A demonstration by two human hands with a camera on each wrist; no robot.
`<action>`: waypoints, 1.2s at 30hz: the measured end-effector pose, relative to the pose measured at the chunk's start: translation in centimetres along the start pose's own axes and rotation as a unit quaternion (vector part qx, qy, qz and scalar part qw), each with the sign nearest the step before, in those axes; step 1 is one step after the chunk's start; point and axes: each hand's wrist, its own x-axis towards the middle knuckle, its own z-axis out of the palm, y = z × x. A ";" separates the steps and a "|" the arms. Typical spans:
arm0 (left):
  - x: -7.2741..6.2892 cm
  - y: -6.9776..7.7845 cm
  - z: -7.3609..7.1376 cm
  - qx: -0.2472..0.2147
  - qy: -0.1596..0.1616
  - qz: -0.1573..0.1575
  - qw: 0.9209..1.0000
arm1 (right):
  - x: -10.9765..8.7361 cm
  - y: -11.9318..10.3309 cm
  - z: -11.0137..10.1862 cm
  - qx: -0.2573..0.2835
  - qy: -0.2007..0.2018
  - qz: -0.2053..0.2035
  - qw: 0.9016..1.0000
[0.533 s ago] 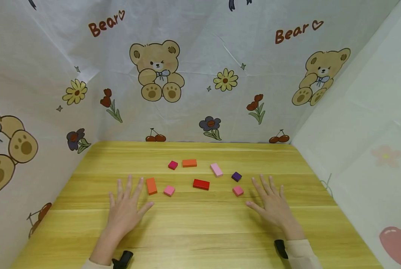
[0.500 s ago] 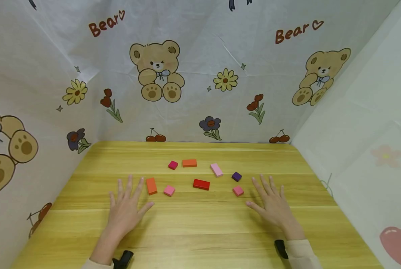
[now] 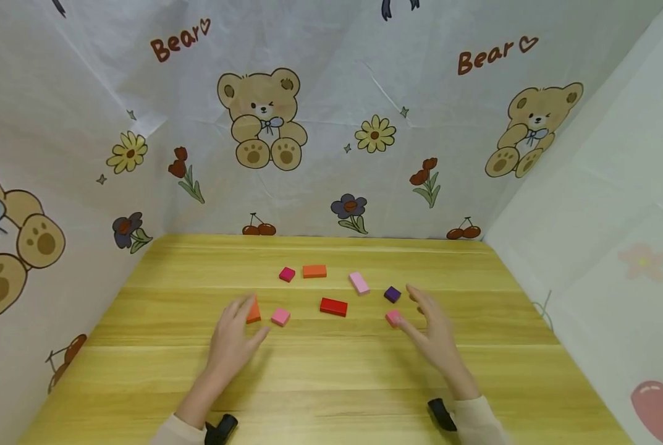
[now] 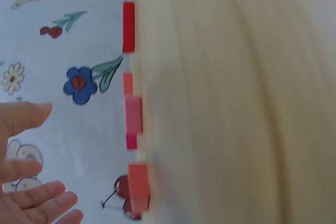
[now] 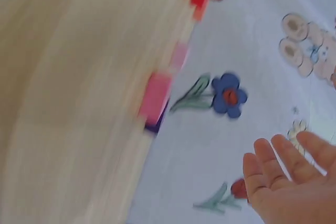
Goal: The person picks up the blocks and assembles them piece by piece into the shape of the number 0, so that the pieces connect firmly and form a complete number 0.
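My left hand [image 3: 233,343] hovers over the left of the table, holding nothing. Its fingers partly cover an orange block [image 3: 254,312], and a pink block [image 3: 280,317] lies just right of the fingertips. Over the right side is my right hand [image 3: 435,334], thumb and fingers apart and nothing between them. Its thumb tip overlaps a second pink block [image 3: 393,318] in the head view; a dark purple block [image 3: 392,295] lies left of its fingertips. In the wrist views both hands appear raised above the tabletop, fingers loosely extended.
Between the hands lies a red block [image 3: 333,307]. Farther back are a crimson block [image 3: 287,274], an orange block [image 3: 314,272] and a light pink block [image 3: 359,283]. A printed cloth wall [image 3: 314,204] rises at the wooden table's [image 3: 331,383] back edge.
Both hands have turned and moved inward, toward the blocks, with their spread fingers drawn closer together. The blocks stay in place; the head view has shifted slightly.
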 end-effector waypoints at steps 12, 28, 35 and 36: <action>0.6 1.1 5.1 -0.115 0.050 -0.057 0.990 | 3.2 -2.7 5.9 0.251 -0.101 0.212 0.939; 0.2 1.0 8.0 -0.121 0.096 -0.081 0.985 | 3.8 -0.4 10.6 0.226 -0.077 0.229 0.944; -0.1 0.8 8.3 -0.122 0.103 -0.099 0.982 | 3.3 0.4 11.4 0.200 -0.050 0.221 0.953; -0.1 0.8 8.3 -0.120 0.105 -0.099 0.982 | 3.3 0.5 11.5 0.195 -0.049 0.219 0.955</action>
